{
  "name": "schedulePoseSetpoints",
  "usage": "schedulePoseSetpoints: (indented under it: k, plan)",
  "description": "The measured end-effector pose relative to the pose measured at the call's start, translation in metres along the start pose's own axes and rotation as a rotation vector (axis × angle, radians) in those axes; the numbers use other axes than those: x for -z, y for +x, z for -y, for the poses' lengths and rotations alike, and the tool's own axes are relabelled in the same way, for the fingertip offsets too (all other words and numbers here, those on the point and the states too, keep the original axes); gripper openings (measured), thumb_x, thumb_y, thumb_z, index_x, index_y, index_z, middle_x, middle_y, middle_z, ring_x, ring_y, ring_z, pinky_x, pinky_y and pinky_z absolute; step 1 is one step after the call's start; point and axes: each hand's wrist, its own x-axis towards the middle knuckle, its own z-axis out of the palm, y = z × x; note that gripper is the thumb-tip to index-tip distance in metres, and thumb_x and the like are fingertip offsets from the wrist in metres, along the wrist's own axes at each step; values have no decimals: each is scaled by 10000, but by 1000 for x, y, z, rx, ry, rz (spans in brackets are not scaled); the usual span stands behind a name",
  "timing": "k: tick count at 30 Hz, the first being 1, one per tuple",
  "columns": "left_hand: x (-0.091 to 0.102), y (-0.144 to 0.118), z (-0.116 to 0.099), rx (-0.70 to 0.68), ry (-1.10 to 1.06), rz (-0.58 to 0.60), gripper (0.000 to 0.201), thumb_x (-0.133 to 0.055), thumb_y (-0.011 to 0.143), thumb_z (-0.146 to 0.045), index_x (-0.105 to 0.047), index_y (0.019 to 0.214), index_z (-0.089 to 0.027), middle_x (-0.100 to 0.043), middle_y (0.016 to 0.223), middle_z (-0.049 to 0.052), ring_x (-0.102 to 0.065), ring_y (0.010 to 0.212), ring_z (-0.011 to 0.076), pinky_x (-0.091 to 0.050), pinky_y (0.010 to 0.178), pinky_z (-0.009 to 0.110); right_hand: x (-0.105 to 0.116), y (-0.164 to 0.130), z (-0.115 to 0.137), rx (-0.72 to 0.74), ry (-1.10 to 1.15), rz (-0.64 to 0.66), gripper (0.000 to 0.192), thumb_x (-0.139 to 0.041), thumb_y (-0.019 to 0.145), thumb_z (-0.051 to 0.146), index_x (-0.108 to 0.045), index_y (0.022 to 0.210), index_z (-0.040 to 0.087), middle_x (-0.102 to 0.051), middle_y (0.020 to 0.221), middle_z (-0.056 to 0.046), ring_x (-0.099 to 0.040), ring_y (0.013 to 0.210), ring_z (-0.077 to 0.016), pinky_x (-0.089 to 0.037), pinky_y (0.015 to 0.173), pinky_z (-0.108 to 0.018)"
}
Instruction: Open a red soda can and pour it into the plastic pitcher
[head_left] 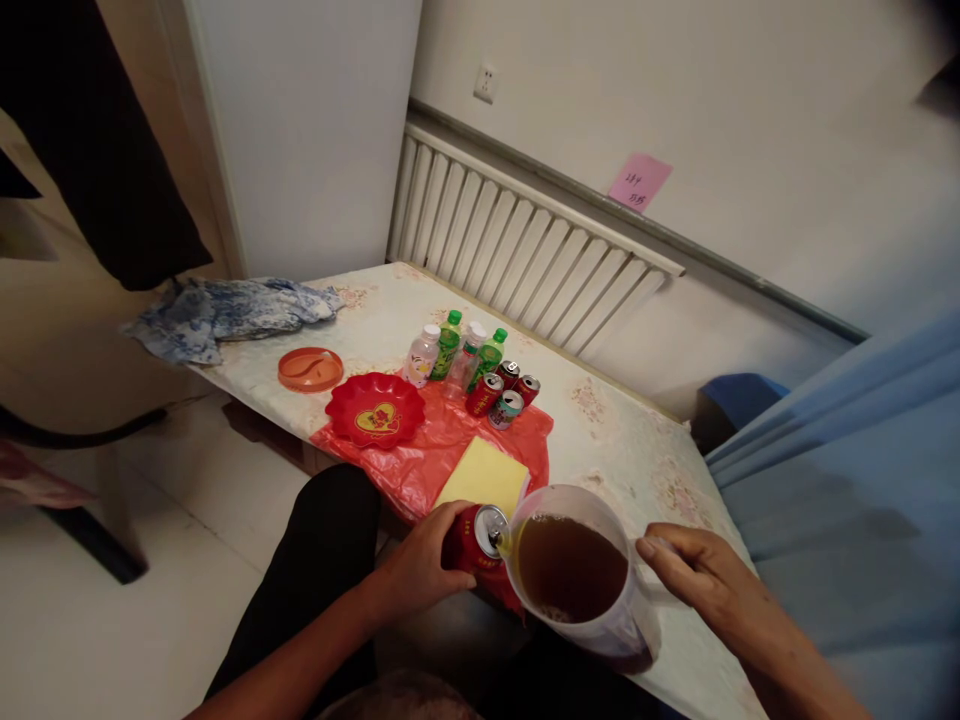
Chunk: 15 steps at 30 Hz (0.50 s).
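My left hand [420, 570] grips a red drink can [475, 541], tipped sideways with its opened top against the rim of a clear plastic jug [600, 620]. Brown liquid fills most of the jug. My right hand [694, 565] holds the jug at its right side, by the handle. Both stand at the near edge of the table, on a red plastic sheet [420, 465].
Farther back on the table [622, 440] stand several small bottles [448, 347], several cans [507, 392], a red heart dish [375, 410], an orange plate [310, 369], a yellow cloth [484, 475] and a crumpled blue fabric [217, 315]. A radiator [517, 250] lines the wall.
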Motion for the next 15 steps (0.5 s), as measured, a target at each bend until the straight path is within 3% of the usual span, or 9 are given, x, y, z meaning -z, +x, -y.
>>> schedulePoseSetpoints:
  k: [15]
  plan:
    - [0, 0, -2, 21, 11, 2, 740, -696, 595, -104, -450, 1285, -209, -557, 1307, 75, -497, 1218, 271, -375, 1058, 400, -1, 2, 4, 19, 17, -24, 494, -489, 783, 589, -295, 528, 213, -251, 549, 45, -263, 525, -108, -249, 482, -241]
